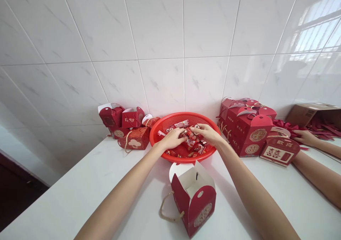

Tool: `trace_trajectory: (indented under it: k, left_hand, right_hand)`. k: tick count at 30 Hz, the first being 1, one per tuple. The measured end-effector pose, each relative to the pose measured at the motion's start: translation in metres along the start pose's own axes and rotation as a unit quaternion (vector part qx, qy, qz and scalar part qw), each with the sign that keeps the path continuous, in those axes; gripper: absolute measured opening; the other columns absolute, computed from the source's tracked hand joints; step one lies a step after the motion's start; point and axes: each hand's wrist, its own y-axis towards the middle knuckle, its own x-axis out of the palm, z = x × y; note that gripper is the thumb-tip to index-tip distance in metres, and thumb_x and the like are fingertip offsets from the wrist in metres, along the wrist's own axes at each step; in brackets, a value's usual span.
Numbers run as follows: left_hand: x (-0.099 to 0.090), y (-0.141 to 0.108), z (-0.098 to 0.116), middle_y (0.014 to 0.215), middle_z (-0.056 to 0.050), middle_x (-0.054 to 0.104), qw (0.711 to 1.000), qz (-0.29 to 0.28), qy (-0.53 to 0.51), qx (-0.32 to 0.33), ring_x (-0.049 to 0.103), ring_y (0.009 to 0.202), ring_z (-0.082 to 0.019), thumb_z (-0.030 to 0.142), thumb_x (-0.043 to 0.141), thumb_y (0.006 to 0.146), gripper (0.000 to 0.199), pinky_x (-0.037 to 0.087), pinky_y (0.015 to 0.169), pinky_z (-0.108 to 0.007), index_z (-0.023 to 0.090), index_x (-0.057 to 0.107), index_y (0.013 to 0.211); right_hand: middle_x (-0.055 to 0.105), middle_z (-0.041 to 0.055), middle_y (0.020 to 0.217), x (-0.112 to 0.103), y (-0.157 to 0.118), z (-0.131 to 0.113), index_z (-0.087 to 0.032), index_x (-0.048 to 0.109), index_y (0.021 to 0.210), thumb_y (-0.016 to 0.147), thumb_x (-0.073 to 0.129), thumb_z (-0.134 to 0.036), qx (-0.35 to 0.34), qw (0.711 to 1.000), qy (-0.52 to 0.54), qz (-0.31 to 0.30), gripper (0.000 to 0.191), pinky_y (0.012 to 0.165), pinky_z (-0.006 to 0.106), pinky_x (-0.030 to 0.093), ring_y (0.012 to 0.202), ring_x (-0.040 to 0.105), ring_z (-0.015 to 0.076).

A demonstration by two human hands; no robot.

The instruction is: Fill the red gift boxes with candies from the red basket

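Both of my hands reach into a round red plastic basket [157, 146] that holds wrapped red candies [190, 144]. My left hand [173, 137] is over the left part of the candies, its fingers bent; whatever it grips is too small to make out. On the right side of the basket my right hand [208, 134] pinches a small round wrapped piece [196, 127] between thumb and fingers. In front of the basket, between my forearms, an open red gift box [194, 204] stands with its flaps up and a rope handle hanging at its left.
Small red boxes [135, 137] are piled left of the basket. Stacked red boxes [247, 126] stand at its right, beside a closed box [279, 151]. Another person's hands and arms [309, 138] are at the far right, near red ribbons and a cardboard box [301, 115]. A tiled wall [162, 87] rises behind.
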Motion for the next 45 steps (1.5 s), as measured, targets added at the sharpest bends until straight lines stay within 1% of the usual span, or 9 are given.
trace_trajectory:
  k: [6,13,18,23,29,32,36,40,45]
  left_hand:
    - [0.003,0.001,-0.003,0.123,-0.012,0.064,0.998,0.009,0.036,0.046,0.057,0.121,-0.032,0.023,0.071,0.076,0.045,0.045,0.104,-0.042,0.02,0.068,0.12]
    - [0.003,0.0,-0.006,0.135,-0.011,0.062,0.99,0.042,-0.124,0.05,0.055,0.126,-0.029,0.017,0.072,0.066,0.064,0.042,0.109,-0.041,0.019,0.061,0.129]
    - [0.003,0.003,-0.01,0.093,-0.006,0.071,0.967,0.073,-0.245,0.006,0.066,0.083,-0.019,0.025,0.064,0.075,0.048,0.053,0.079,-0.033,0.014,0.062,0.122]
    - [0.003,0.003,-0.01,0.079,0.0,0.068,0.96,0.084,-0.267,-0.012,0.063,0.072,-0.016,0.023,0.066,0.072,0.043,0.051,0.07,-0.027,0.015,0.066,0.114]
    - [0.0,-0.001,-0.008,0.093,-0.008,0.076,0.991,-0.03,-0.014,-0.129,0.069,0.087,-0.023,0.02,0.055,0.078,0.022,0.051,0.074,-0.029,0.018,0.074,0.089]
    - [-0.003,-0.005,-0.003,0.085,-0.009,0.076,0.963,-0.157,0.086,-0.202,0.07,0.079,-0.026,0.021,0.067,0.065,0.011,0.05,0.064,-0.029,0.018,0.073,0.074]
    - [-0.01,-0.009,0.009,0.095,-0.007,0.077,0.929,-0.261,0.125,-0.231,0.069,0.079,-0.026,0.022,0.079,0.049,0.031,0.047,0.057,-0.026,0.02,0.074,0.08]
    - [-0.013,-0.008,0.015,0.101,-0.008,0.076,0.92,-0.277,0.151,-0.233,0.069,0.085,-0.026,0.018,0.078,0.047,0.037,0.045,0.056,-0.025,0.021,0.074,0.084]
    - [-0.01,-0.007,0.009,0.084,-0.009,0.075,0.921,-0.264,0.15,-0.243,0.066,0.072,-0.024,0.019,0.07,0.054,0.016,0.042,0.052,-0.027,0.017,0.069,0.07]
  right_hand:
    - [0.065,-0.0025,0.065,-0.001,-0.001,-0.002,-0.017,0.063,0.077,0.057,0.087,-0.037,0.01,1.0,-0.026,0.002,0.037,0.054,0.024,0.045,0.058,0.058,0.0126]
    - [0.066,-0.0039,0.064,-0.001,-0.002,-0.002,-0.018,0.066,0.082,0.051,0.082,-0.021,-0.015,0.998,-0.025,0.054,0.035,0.052,0.025,0.048,0.055,0.057,0.0127]
    - [0.062,-0.004,0.058,-0.001,0.001,0.0,-0.018,0.063,0.073,0.049,0.083,-0.021,-0.018,0.996,-0.014,0.086,0.03,0.048,0.023,0.044,0.05,0.056,0.012]
    - [0.063,-0.0013,0.061,0.0,0.001,0.0,-0.018,0.064,0.073,0.055,0.08,-0.024,-0.004,0.991,0.0,0.13,0.025,0.046,0.024,0.045,0.054,0.058,0.014]
    - [0.063,-0.0018,0.061,0.001,0.0,0.0,-0.018,0.063,0.071,0.059,0.077,-0.026,-0.01,0.99,-0.012,0.142,0.02,0.046,0.023,0.044,0.052,0.056,0.0124]
    - [0.062,-0.0024,0.059,0.001,0.001,0.0,-0.019,0.062,0.07,0.059,0.076,-0.025,-0.009,0.99,-0.017,0.137,0.019,0.045,0.022,0.042,0.052,0.057,0.0126]
    - [0.063,-0.002,0.059,0.0,0.002,0.003,-0.019,0.062,0.069,0.059,0.076,-0.025,-0.013,0.992,-0.014,0.122,0.018,0.046,0.023,0.044,0.053,0.059,0.0139]
    - [0.063,-0.0016,0.059,-0.003,0.004,0.007,-0.019,0.059,0.068,0.06,0.075,-0.026,-0.017,0.994,-0.021,0.11,0.019,0.047,0.023,0.045,0.054,0.06,0.0145]
    - [0.064,-0.0015,0.061,-0.003,0.006,0.009,-0.019,0.057,0.068,0.061,0.075,-0.029,-0.03,0.994,-0.034,0.094,0.021,0.049,0.024,0.047,0.057,0.061,0.0153]
